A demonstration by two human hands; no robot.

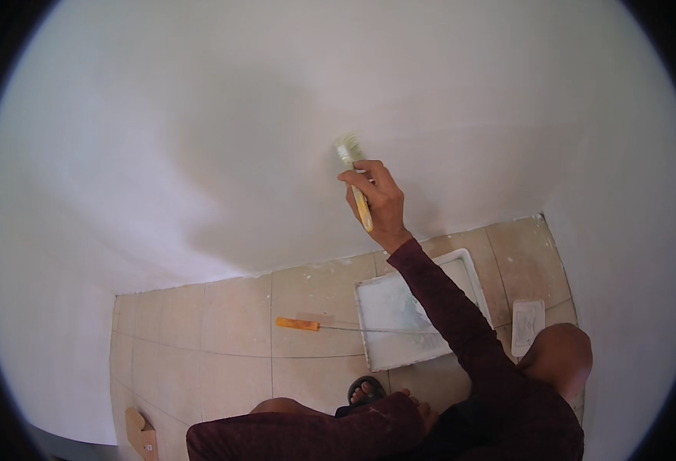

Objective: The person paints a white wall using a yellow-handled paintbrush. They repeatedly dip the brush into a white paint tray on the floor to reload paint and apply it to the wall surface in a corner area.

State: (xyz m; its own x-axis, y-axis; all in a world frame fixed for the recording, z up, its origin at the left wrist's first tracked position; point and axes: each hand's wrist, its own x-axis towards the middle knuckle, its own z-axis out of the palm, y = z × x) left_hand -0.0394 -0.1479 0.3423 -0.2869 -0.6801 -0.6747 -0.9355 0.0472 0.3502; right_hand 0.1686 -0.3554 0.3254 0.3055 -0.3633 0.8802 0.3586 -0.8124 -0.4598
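Note:
My right hand (382, 196) is closed round the yellow-and-white handle of a paintbrush (362, 203). The pale, paint-coated bristles point up and meet or hover just off the white wall (461, 92) in front; contact cannot be told for sure. My left forearm lies across my lap, and my left hand (424, 411) shows only in part past the dark red sleeve, low in the picture. Its fingers are mostly hidden. Under my right arm, a white paint tray (472, 280) with whitish paint rests on the tiled floor.
A roller with an orange handle (298, 324) lies with its rod over the tray. Right of the tray is a small white rectangular container (528, 326). An open cardboard box (142, 436) stands at the lower left. Walls bound the tiled floor (230, 323) left and right.

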